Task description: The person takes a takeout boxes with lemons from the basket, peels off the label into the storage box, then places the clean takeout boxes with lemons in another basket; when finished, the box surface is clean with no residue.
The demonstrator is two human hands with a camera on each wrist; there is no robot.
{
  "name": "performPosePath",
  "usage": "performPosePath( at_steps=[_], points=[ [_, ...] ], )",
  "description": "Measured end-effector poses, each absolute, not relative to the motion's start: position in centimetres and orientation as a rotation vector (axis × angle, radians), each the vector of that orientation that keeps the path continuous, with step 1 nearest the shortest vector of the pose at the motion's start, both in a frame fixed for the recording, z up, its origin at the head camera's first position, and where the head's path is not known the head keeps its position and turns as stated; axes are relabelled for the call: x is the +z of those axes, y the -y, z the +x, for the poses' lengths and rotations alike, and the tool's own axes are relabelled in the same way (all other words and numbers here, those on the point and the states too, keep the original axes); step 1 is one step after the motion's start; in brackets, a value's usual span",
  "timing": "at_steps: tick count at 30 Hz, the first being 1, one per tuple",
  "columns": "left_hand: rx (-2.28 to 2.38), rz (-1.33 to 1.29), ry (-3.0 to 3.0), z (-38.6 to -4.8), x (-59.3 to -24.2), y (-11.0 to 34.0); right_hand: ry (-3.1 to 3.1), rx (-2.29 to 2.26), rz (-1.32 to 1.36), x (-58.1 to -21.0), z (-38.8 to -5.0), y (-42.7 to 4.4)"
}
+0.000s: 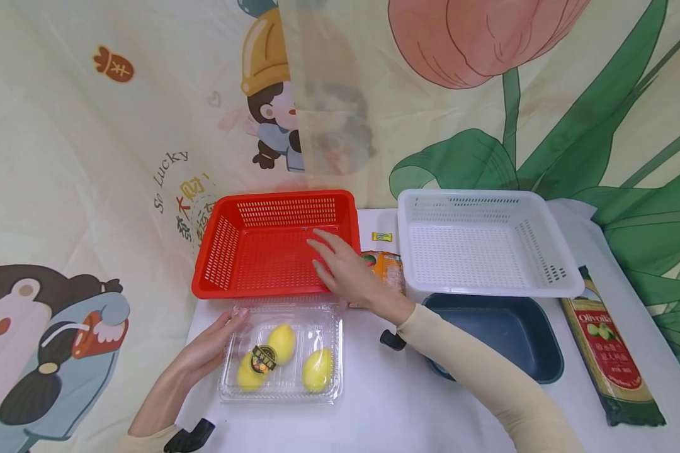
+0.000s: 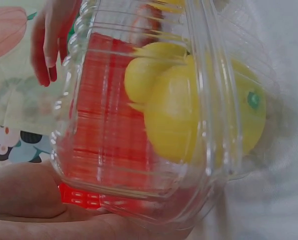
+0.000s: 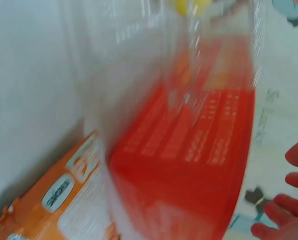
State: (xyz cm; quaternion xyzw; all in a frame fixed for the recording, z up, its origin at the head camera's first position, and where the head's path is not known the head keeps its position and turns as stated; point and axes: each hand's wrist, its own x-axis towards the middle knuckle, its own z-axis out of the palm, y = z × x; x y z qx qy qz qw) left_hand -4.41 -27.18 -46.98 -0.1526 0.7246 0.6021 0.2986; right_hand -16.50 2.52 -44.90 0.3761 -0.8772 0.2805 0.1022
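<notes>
A clear plastic clamshell box [image 1: 282, 393] stands on the table with three lemons inside, one lemon [image 1: 317, 370] at its right and two at its left. A dark round sticker [image 1: 263, 359] is on its lid. My left hand [image 1: 212, 346] lies along the box's left side, fingertips touching its far left corner; the left wrist view shows the fingers partly behind the clear plastic. My right hand [image 1: 345, 270] is spread over the right part of the red basket [image 1: 277, 292], holding nothing. Inside the red basket only its perforated floor shows.
A white basket [image 1: 487, 290] stands at the back right, with a dark blue tub [image 1: 498, 340] before it. A long Olivoila packet [image 1: 612, 352] lies at the far right. Between the baskets are an orange packet [image 1: 388, 267] and a small yellow sachet [image 1: 382, 237].
</notes>
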Motion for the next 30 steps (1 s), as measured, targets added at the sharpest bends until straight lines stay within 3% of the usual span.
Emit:
performPosePath(
  at_steps=[13,20,30],
  points=[
    [1.597,-0.389,-1.923,-4.5,-46.9,27.2,2.443,0.389,1.799,-44.6,-9.6,1.0],
    [1.598,-0.367,-1.92,-4.5,-47.0,27.2,2.521,0.199,1.955,-44.8,-7.2,2.1],
    [1.6,-0.387,-1.921,-4.4,-47.1,27.3,2.445,0.01,2.05,-45.9,-6.4,2.9]
  ],
)
